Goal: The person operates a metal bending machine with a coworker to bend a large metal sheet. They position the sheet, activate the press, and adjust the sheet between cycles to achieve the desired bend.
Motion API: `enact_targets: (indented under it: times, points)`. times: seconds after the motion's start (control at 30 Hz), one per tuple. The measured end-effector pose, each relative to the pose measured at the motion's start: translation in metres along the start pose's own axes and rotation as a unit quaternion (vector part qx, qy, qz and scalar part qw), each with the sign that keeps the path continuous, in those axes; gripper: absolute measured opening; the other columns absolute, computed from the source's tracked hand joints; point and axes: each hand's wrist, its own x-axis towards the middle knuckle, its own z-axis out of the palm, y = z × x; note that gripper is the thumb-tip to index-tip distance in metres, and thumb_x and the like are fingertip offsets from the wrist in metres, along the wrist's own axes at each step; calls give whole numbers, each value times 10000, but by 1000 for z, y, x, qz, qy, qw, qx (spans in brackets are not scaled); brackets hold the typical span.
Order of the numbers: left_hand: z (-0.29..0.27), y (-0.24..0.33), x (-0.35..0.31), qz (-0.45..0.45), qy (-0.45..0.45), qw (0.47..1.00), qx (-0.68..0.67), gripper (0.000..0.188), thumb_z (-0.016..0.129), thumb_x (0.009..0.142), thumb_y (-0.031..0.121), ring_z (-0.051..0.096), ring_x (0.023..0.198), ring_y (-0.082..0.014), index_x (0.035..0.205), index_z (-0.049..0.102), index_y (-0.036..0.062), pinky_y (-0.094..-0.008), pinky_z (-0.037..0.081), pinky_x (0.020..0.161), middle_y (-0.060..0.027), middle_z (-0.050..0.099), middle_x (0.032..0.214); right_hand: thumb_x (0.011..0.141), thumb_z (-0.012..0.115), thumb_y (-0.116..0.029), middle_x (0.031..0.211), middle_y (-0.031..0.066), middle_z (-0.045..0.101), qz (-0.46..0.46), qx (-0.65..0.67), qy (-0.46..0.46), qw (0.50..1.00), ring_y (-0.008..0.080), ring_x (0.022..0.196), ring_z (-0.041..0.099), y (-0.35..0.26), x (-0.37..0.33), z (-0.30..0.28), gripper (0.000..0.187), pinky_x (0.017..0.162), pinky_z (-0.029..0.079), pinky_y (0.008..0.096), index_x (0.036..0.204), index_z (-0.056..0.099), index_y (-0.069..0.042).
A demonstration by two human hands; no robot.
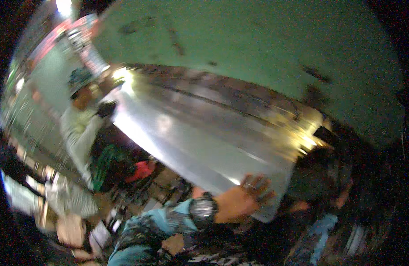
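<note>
Looks like the shiny metal sheet (191,146) is already lying in place beside the big green panel (257,40), with a co-worker (78,133) crouching at its far end; beyond that, the blur isn't showing what's left. It's stretching up-left from right under the left hand (244,197), which is spreading its fingers wide near the close corner. The right hand's getting lost in darkness, can't tell its grip.

Left forearm (147,228) angled up and rightward, left hand (240,201) open, fingers (259,185) spread
</note>
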Motion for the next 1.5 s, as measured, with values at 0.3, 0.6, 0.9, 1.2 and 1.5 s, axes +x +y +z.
enact_targets:
  times: [0.3,0.6,0.9,1.2,1.5]
  points:
    - [39,11,10,-10,88,995,-47,634,508,953,258,298,1485,-493,1550,358,110,-690,185,1195,-262,333,1604,958,720,-414,1354,222,573,-401,-208,222,864,320,1197,573,17,-122,61,615,1034,471,434,1381,545,-3]
    - [49,11,12,-20,140,989,43,754,618,894,326,291,1508,-437,1560,347,101,-647,219,1205,-233,346,1606,954,732,-359,1408,197,522,-428,-153,99,885,314,1234,533,-18,-179,135,609,1053,455,453,1409,509,-23]
    - [0,3,1,-21,45,999,21,1164,840,590,409,258,1520,-430,1596,309,160,-581,204,1244,-204,276,1650,913,789,-374,1203,170,630,-284,7,249,926,277,1056,609,13,-135,107,565,918,513,390,1269,581,12]
    - [-42,4,-1,-10,-96,994,-42,1371,927,451,468,274,1495,-484,1610,276,133,-590,215,1239,-244,281,1632,890,713,-609,1055,137,666,-41,165,118,978,245,863,635,8,-58,36,661,775,529,402,1157,604,-14]
    - [-38,5,-3,0,-82,996,-28,1369,892,457,549,288,1490,-482,1609,280,136,-595,228,1230,-245,307,1618,889,662,-669,607,7,534,-83,55,37,994,129,488,475,-12,-63,42,545,464,382,316,788,629,-134]
